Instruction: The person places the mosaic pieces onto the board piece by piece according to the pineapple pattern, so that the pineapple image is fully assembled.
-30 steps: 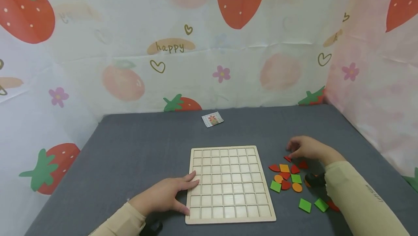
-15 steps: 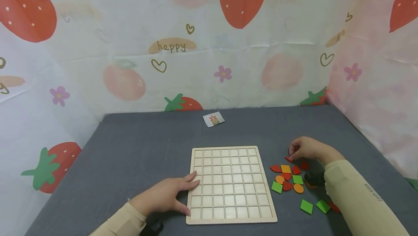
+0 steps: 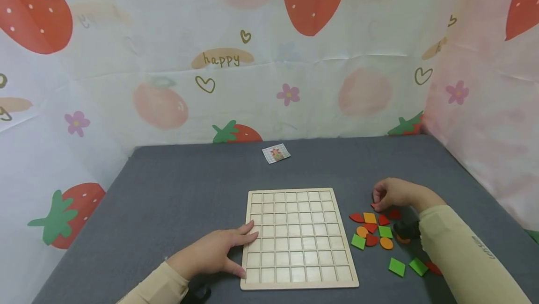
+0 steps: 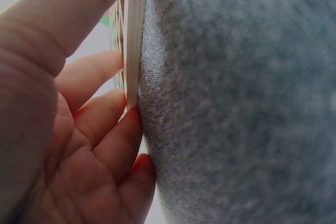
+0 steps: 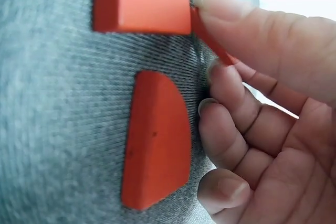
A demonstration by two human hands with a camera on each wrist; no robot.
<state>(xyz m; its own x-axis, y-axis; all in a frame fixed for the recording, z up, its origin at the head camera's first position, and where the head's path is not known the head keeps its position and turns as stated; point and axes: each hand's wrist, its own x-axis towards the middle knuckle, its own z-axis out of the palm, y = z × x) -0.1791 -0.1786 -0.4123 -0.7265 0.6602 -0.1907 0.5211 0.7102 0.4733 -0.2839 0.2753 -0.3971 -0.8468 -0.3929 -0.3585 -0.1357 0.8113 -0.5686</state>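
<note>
A pale wooden board (image 3: 297, 236) with a grid of square recesses lies flat on the grey cloth. My left hand (image 3: 212, 251) rests at its left edge, fingers spread over the rim and thumb near the lower corner. In the left wrist view, fingertips (image 4: 119, 98) touch the board's side. To the right of the board, my right hand (image 3: 402, 193) pinches a thin red piece (image 5: 212, 38) between thumb and fingers, mostly hidden in the head view. Close by on the cloth lie another red piece (image 5: 157, 140) with a curved side and a thicker-looking red piece (image 5: 152, 1).
Several loose pieces lie right of the board, among them an orange square (image 3: 369, 218), an orange disc (image 3: 386, 243) and a green square (image 3: 396, 267). A small picture card (image 3: 276, 153) lies toward the back edge. Printed curtains (image 3: 294, 61) enclose the table.
The red piece at my right fingertips was more visible before and is now mostly covered by the fingers. My right hand has dropped slightly. The left hand stays on the board.
</note>
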